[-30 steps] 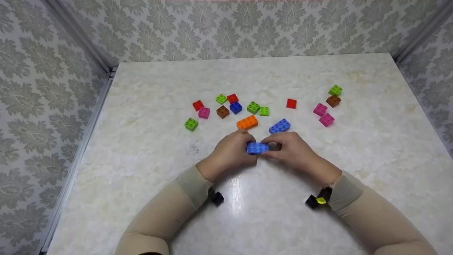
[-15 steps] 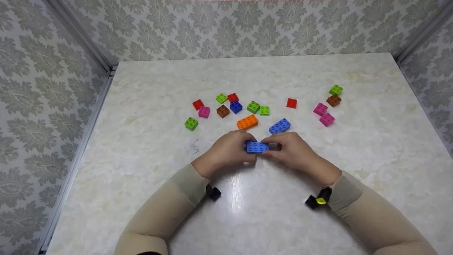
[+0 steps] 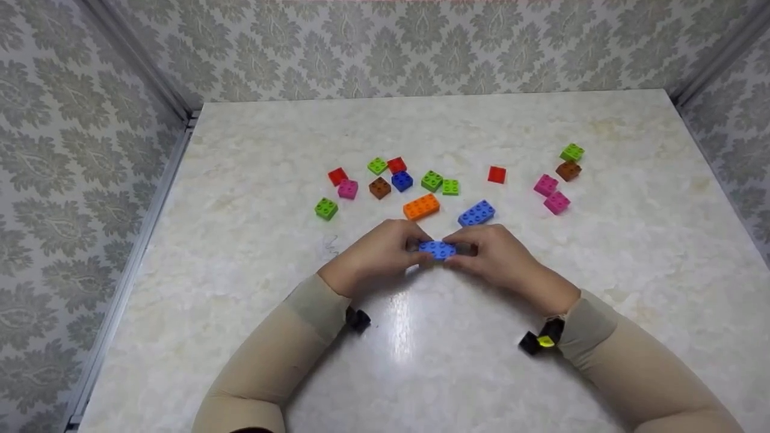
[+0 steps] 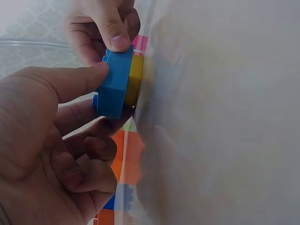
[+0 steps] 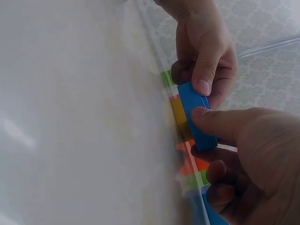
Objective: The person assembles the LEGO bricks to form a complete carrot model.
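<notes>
A long blue toy brick (image 3: 437,249) is held between both hands near the middle of the table. My left hand (image 3: 388,252) pinches its left end with thumb and fingers, and my right hand (image 3: 499,255) pinches its right end. Beneath the blue brick, in the left wrist view, sits a yellow brick (image 4: 135,80), against its underside and close to the tabletop. The right wrist view shows the same yellow brick (image 5: 180,117) under the blue one. From the head view the yellow brick is hidden.
Just beyond the hands lie an orange brick (image 3: 421,207) and another long blue brick (image 3: 476,213). Several small green, red, pink, brown and dark blue bricks are scattered behind them. Two pink bricks, a brown brick (image 3: 568,170) and a green brick (image 3: 572,152) lie at the right.
My left hand has shifted its grip on the blue brick, its thumb and fingers now at the left end and the wrist slightly farther left. The right hand stays where it was.
</notes>
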`<state>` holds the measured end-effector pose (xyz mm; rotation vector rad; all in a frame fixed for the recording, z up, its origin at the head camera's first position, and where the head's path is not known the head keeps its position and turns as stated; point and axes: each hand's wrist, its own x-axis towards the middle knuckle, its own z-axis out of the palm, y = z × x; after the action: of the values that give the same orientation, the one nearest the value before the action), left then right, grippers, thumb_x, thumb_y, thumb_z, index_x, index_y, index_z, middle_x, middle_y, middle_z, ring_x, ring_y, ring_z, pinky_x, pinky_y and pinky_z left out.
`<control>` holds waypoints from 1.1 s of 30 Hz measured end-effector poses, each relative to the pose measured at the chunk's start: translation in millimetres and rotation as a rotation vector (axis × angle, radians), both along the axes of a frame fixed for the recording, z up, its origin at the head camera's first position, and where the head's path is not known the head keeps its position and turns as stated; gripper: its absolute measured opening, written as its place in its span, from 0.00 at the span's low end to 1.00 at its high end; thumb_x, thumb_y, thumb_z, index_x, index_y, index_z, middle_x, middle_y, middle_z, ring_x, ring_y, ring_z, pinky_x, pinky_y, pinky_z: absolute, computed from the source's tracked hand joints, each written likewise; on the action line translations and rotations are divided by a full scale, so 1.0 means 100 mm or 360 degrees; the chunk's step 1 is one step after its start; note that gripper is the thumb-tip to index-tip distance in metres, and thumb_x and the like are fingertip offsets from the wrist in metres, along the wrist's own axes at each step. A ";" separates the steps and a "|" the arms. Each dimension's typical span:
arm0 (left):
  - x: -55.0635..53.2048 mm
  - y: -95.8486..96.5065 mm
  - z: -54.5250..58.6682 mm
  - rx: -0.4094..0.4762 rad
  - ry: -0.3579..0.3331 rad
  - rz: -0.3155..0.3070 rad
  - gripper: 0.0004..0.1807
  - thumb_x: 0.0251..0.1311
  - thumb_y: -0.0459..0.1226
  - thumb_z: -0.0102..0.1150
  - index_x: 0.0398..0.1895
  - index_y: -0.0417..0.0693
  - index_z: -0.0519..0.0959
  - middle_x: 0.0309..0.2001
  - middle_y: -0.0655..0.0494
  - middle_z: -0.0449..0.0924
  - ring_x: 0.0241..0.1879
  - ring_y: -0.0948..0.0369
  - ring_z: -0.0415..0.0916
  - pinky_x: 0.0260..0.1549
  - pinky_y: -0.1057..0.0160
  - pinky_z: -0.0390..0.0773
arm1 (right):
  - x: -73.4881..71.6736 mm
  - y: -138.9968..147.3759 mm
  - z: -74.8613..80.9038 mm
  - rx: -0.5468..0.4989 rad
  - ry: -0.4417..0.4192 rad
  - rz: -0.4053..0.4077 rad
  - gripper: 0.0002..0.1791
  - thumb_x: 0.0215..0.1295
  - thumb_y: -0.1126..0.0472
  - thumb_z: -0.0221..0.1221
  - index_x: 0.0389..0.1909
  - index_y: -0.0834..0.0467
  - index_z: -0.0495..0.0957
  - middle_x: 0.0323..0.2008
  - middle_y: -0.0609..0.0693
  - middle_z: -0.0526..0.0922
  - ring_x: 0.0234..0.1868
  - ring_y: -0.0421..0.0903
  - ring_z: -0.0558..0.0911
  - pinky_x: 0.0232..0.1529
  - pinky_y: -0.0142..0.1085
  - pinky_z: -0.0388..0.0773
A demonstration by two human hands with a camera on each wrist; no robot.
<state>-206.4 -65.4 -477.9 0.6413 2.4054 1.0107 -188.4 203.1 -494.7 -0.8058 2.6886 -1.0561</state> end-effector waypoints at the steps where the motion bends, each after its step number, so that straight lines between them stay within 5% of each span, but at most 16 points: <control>1: 0.01 0.00 0.01 -0.0016 0.0010 -0.0002 0.13 0.77 0.44 0.73 0.59 0.54 0.94 0.48 0.63 0.90 0.50 0.57 0.81 0.61 0.55 0.82 | 0.00 0.00 0.00 -0.0003 0.0000 -0.0005 0.22 0.72 0.53 0.77 0.64 0.53 0.92 0.56 0.48 0.96 0.44 0.45 0.86 0.47 0.36 0.81; 5: 0.03 0.02 0.03 -0.0102 0.0049 -0.0021 0.14 0.79 0.45 0.70 0.61 0.55 0.93 0.54 0.62 0.85 0.56 0.58 0.80 0.69 0.53 0.80 | -0.01 0.01 -0.01 -0.0016 -0.0005 -0.0024 0.22 0.72 0.54 0.78 0.64 0.53 0.92 0.56 0.48 0.96 0.43 0.45 0.86 0.45 0.35 0.81; 12: 0.01 -0.02 0.01 -0.0147 0.0106 -0.0031 0.19 0.78 0.52 0.70 0.64 0.56 0.91 0.59 0.60 0.82 0.58 0.57 0.80 0.70 0.53 0.80 | 0.01 0.02 -0.02 -0.0001 -0.0019 -0.0037 0.23 0.72 0.52 0.78 0.65 0.51 0.91 0.57 0.47 0.96 0.45 0.45 0.86 0.49 0.38 0.81; 19: -0.11 -0.13 -0.06 0.0202 0.0173 0.0295 0.25 0.75 0.55 0.72 0.66 0.53 0.85 0.67 0.55 0.75 0.57 0.51 0.77 0.66 0.49 0.81 | 0.01 0.01 0.00 0.0010 -0.0018 -0.0025 0.23 0.72 0.52 0.78 0.65 0.51 0.91 0.59 0.47 0.95 0.47 0.47 0.87 0.51 0.43 0.82; 22: -0.15 -0.15 -0.08 0.0227 0.0223 0.0435 0.23 0.78 0.53 0.71 0.69 0.55 0.82 0.71 0.56 0.72 0.58 0.51 0.77 0.66 0.51 0.83 | 0.00 0.01 0.00 0.0028 -0.0030 -0.0029 0.23 0.72 0.51 0.77 0.66 0.50 0.91 0.59 0.47 0.95 0.46 0.46 0.87 0.51 0.43 0.82; 28: -0.22 -0.16 -0.13 0.0044 0.0349 0.0455 0.25 0.81 0.47 0.69 0.76 0.56 0.82 0.78 0.57 0.72 0.72 0.54 0.79 0.75 0.52 0.81 | -0.01 0.01 -0.01 0.0037 -0.0038 -0.0024 0.23 0.72 0.51 0.77 0.66 0.49 0.91 0.58 0.46 0.95 0.44 0.45 0.86 0.49 0.40 0.82; 33: -0.24 -0.13 -0.13 -0.0108 0.0375 0.0438 0.22 0.80 0.48 0.69 0.72 0.56 0.87 0.75 0.59 0.77 0.74 0.54 0.79 0.80 0.51 0.76 | 0.00 0.01 0.00 0.0017 -0.0067 -0.0038 0.23 0.72 0.51 0.78 0.66 0.49 0.91 0.59 0.46 0.95 0.46 0.46 0.86 0.50 0.41 0.82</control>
<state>-230.4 -78.9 -491.0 0.4334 2.7806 1.0025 -188.1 203.9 -495.2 -0.7430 2.6729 -1.0506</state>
